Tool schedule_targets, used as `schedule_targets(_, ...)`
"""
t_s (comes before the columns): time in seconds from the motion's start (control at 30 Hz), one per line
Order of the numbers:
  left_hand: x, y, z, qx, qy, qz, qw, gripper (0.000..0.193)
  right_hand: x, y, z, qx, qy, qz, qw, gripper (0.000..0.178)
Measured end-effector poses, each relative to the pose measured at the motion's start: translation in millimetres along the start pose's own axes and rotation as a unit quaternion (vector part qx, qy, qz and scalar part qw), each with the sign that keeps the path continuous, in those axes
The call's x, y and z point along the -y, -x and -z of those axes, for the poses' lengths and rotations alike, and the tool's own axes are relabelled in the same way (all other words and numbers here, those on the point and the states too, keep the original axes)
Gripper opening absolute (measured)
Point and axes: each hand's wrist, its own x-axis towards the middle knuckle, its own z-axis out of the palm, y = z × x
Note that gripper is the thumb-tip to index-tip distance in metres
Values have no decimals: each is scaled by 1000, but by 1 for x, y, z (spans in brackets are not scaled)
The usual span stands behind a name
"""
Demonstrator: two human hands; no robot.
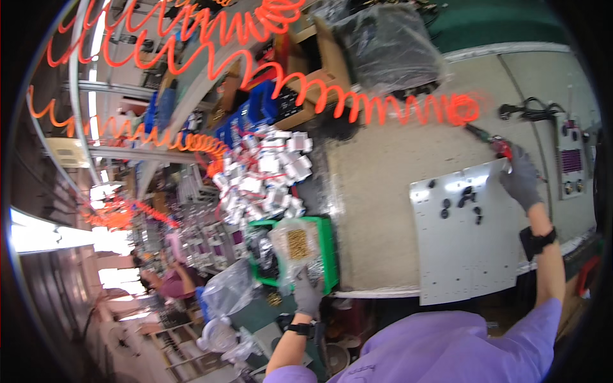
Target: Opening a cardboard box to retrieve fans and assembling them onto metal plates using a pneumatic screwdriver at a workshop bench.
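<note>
My right hand point(522, 177), in a grey glove, is closed around a red and dark air screwdriver point(488, 139) at the far edge of a metal sheet. An orange coiled hose point(383, 108) runs to the tool from the left. The pale metal sheet point(469, 249) lies over the bench's near edge, with several small black round parts point(446, 208) on it. My left hand point(308, 297), also gloved, reaches to the near side of a green bin point(329, 255). Its fingertips are by a clear bag point(297, 244) of small brass-coloured pieces; their grip is unclear.
White boxy parts with red wires point(265, 175) are heaped beyond the bin. Blue bins point(258, 105) and an open carton point(329, 60) stand farther back. At right lie a black cable point(533, 110) and a panel assembly point(570, 156). Another person point(175, 281) is at far left.
</note>
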Motion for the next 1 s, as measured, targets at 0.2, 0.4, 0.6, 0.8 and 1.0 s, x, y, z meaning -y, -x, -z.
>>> schedule_targets(0.2, 5, -12, -16, -36, 14, -32, 999, 45, -21, -11, -36, -105, 88, 17, 990, 72)
schedule_targets(0.4, 20, -15, -23, -56, 59, -40, 996, 29, -15, -41, -21, 42, 32, -141, 989, 68)
schedule_targets(0.6, 34, -19, -31, -155, 144, -105, 972, 12, -53, -46, -18, 116, 147, -1, 982, 74)
schedule_targets(0.8, 31, -11, -22, -186, 402, 11, 897, 12, -58, -38, -39, 15, -23, 19, 999, 56)
schedule_targets(1.0, 27, -4, -4, -99, 866, 105, 478, 7, -60, -25, -31, -121, -15, -36, 992, 47)
